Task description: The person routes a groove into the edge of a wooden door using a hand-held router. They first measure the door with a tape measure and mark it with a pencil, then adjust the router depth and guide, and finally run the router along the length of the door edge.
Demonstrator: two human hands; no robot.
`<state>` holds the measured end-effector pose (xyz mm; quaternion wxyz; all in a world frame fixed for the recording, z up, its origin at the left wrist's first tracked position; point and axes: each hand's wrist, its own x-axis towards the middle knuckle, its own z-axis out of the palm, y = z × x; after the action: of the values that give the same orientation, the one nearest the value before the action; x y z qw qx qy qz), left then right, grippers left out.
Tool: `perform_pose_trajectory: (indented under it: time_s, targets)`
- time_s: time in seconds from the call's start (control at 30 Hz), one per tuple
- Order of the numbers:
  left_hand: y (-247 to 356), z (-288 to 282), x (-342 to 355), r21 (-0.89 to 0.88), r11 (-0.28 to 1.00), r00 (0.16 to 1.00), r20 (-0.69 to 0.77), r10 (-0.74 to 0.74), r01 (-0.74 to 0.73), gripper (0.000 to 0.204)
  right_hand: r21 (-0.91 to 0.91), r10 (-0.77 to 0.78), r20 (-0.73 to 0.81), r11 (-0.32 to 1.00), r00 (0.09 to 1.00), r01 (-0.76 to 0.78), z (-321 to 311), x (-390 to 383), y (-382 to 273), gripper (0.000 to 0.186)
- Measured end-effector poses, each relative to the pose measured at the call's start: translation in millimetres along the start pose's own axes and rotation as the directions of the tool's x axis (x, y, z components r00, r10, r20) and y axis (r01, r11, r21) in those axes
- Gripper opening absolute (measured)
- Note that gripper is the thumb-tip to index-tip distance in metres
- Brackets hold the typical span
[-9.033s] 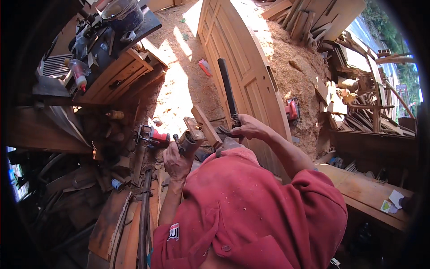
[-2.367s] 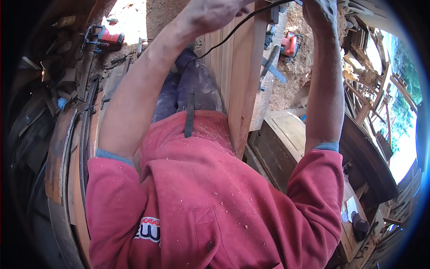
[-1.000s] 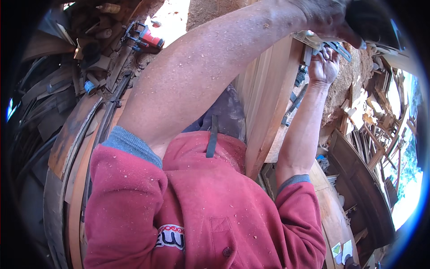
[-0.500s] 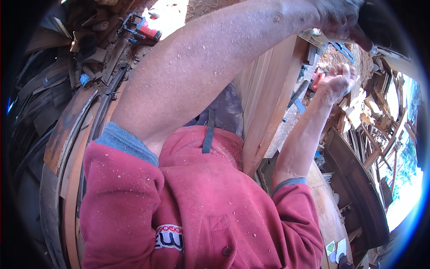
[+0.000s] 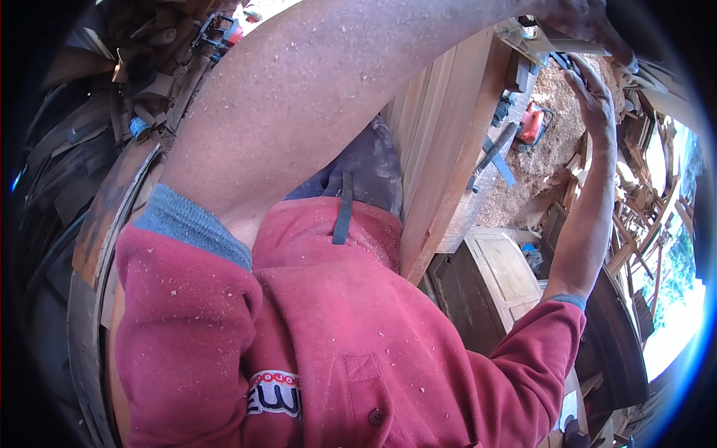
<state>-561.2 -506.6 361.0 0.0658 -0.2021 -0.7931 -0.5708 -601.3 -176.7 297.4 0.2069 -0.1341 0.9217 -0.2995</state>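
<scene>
workshop — sawdust floor [image 5: 556,142] | right hand [image 5: 597,104] by upright wooden door [image 5: 441,142]

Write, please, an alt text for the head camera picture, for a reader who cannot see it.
A person in a red shirt reaches both sawdust-speckled arms up along an upright wooden door panel: the right hand at its upper end, the left hand near the frame's top. A red power tool lies on sawdust behind.

No packages, signs or screens show; only a white-and-red printed patch [image 5: 274,392] on the red shirt [image 5: 358,351].
</scene>
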Motion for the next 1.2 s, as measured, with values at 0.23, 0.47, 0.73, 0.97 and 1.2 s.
perform_pose_trajectory:
  time_s: [0.23,0.47,0.73,0.97,1.2]
  targets:
    - [-1.1,7.2,11.1,-0.002,1.0,1.0,-0.006,-0.015,0.015,0.084,-0.161,-0.158,-0.03,0.975,0.987,0.151,4.7,-1.7,-12.3,0.047]
    - [-10.6,2.6,8.4,-0.03,0.999,0.999,-0.034,-0.04,0.039,0.084,-0.209,-0.151,-0.046,0.968,0.987,0.139,2.5,-1.9,-17.7,0.04]
    - [-10.7,-1.5,3.4,-0.089,0.995,0.999,-0.033,-0.042,0.039,0.085,-0.141,-0.134,-0.067,0.982,0.989,0.124,6.7,-7.2,-5.1,0.042]
    - [-9.7,-4.6,-13.8,-0.128,0.991,0.998,-0.023,-0.054,0.051,0.085,-0.042,-0.146,-0.069,0.989,0.987,0.144,6.9,-2.6,-2.9,0.043]
    - [-11.7,-4.5,-26.4,-0.149,0.987,0.997,-0.039,-0.063,0.056,0.085,-0.085,-0.144,-0.071,0.987,0.987,0.138,7.4,-3.3,-5.4,0.041]
